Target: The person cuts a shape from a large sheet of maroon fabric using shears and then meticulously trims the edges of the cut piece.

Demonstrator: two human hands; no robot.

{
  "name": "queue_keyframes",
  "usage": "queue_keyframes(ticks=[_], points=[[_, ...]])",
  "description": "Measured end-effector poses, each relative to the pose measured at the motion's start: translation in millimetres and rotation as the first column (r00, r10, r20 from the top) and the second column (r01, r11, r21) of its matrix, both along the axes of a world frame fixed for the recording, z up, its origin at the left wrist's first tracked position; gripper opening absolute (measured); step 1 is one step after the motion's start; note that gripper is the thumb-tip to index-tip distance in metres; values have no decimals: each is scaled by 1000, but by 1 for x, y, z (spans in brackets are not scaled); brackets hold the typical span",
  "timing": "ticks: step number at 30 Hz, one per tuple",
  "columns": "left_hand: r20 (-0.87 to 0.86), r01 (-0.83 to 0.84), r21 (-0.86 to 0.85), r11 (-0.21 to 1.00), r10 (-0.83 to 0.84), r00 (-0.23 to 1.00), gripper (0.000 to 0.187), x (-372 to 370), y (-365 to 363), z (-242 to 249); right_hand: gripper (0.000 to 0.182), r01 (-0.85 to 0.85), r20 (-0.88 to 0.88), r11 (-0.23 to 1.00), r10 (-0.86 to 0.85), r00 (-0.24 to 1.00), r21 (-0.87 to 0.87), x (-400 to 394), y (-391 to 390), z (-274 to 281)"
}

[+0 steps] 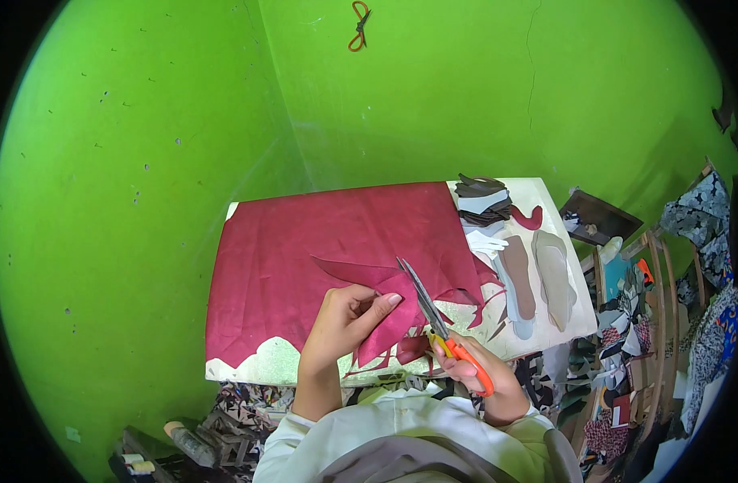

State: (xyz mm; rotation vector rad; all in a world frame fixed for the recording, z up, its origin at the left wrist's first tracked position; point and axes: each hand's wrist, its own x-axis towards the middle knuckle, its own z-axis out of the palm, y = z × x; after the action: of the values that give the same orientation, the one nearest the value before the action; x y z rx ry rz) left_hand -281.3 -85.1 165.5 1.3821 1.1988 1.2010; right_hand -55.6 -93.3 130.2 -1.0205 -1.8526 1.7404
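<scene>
Over the near side of the table, my left hand (349, 322) pinches a piece of dark red material (385, 334) between thumb and fingers. My right hand (481, 370) is closed around the orange and yellow handles of a pair of scissors (430, 304). Their blades point up and away from me, parted slightly at the tips, along the right edge of the held piece. Beneath both lies a large dark red sheet (304, 233) with a ragged, cut near edge. Narrow red offcuts (413, 348) lie between my hands.
On the table's (558, 205) right side are brown and grey sole-shaped pieces (517, 270), a beige one (552, 274), and a stack of dark strips (483, 200). Scraps cover the floor beside a wooden rack (652, 322). Another pair of scissors (359, 28) hangs on the green wall.
</scene>
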Motion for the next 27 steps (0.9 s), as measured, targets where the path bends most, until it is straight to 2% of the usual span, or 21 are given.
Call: queue_keyframes(ticks=[1,2,4,7,10,13,16,19,20,21,22,25,27], points=[[-17,7,2,1000,-7,1000,20,-1,0,0,16,-13,0,999,13,1000,45,1,1,1],[-18,24,6,1000,-24,1000,21,-2,0,0,15,16,-85,987,-30,996,-158,0,1,5],[-19,58,16,998,-57,998,21,-2,0,3,15,19,-217,842,-161,963,-539,0,2,11],[21,82,-22,996,-82,996,23,-1,-1,3,15,37,-253,914,-151,955,-404,-1,0,-2],[-61,108,-37,993,-110,992,25,-6,2,1,16,4,-293,862,-177,939,-507,0,1,4],[-77,125,-18,992,-126,989,26,-7,3,-1,18,46,-81,963,-69,994,-266,3,1,2],[-69,108,-25,994,-110,992,31,-7,5,-2,20,-23,17,1000,23,1000,-5,3,-1,4],[-62,106,7,994,-105,992,31,-8,6,-8,19,-27,-15,998,28,999,54,2,-2,6],[-70,120,-2,993,-120,990,31,-8,6,-8,18,11,-99,982,-30,995,-187,2,-1,4],[-78,136,-13,991,-136,988,31,-9,6,-8,18,29,-166,907,-108,980,-420,3,0,1],[-86,151,-22,988,-152,985,31,-10,6,-7,18,22,-212,778,-199,957,-628,3,1,-2],[-103,149,-43,988,-152,983,31,-8,4,-2,20,73,-187,875,-183,965,-479,-2,1,-9],[-95,168,-51,985,-172,980,31,-9,5,-3,24,53,-120,966,-86,989,-254,-1,0,-12]])
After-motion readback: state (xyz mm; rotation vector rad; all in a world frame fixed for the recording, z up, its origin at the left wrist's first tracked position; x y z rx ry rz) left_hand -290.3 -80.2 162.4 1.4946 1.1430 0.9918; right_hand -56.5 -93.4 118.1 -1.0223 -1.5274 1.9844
